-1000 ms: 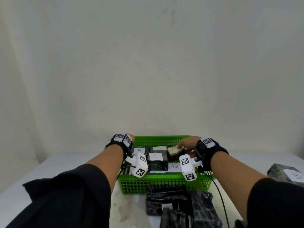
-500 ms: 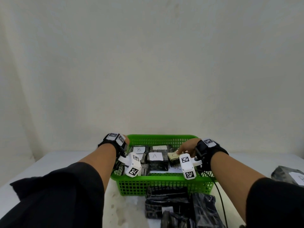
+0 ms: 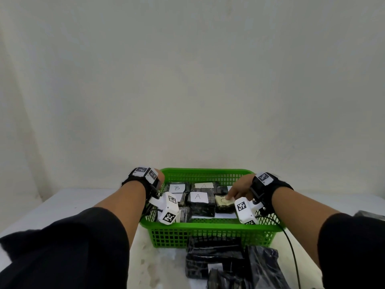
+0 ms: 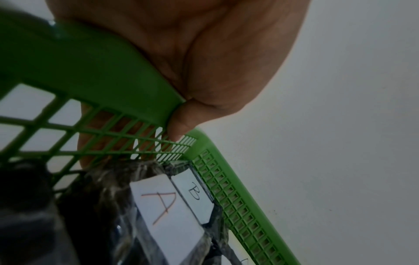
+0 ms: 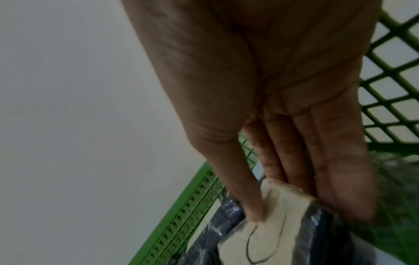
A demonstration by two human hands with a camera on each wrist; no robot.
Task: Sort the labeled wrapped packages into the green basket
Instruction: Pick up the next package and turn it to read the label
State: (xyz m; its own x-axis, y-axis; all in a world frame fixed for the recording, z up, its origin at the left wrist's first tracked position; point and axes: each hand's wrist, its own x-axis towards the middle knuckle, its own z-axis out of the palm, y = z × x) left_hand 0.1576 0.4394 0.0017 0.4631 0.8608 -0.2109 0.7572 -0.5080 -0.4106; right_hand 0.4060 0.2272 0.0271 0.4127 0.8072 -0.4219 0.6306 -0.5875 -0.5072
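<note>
The green basket [image 3: 208,227] stands in the middle of the white table. Inside lie black wrapped packages labelled B [image 3: 177,187], A [image 3: 203,185] and A [image 3: 198,196]. My left hand [image 3: 160,179] grips the basket's left rim [image 4: 90,62], thumb inside and fingers behind the mesh. My right hand [image 3: 239,187] reaches into the basket's right side. Its thumb and fingers [image 5: 340,179] pinch a package with a C label [image 5: 260,242], which sits low beside the front A package [image 3: 224,203].
Several black wrapped packages [image 3: 214,257] lie on the table just in front of the basket, one more [image 3: 264,265] to their right. Another dark package [image 3: 371,214] shows at the far right edge. A black cable [image 3: 291,249] runs from my right wrist.
My left hand moved from inside the basket to its left rim and took hold. My right hand lowered the C package deeper into the basket's right side.
</note>
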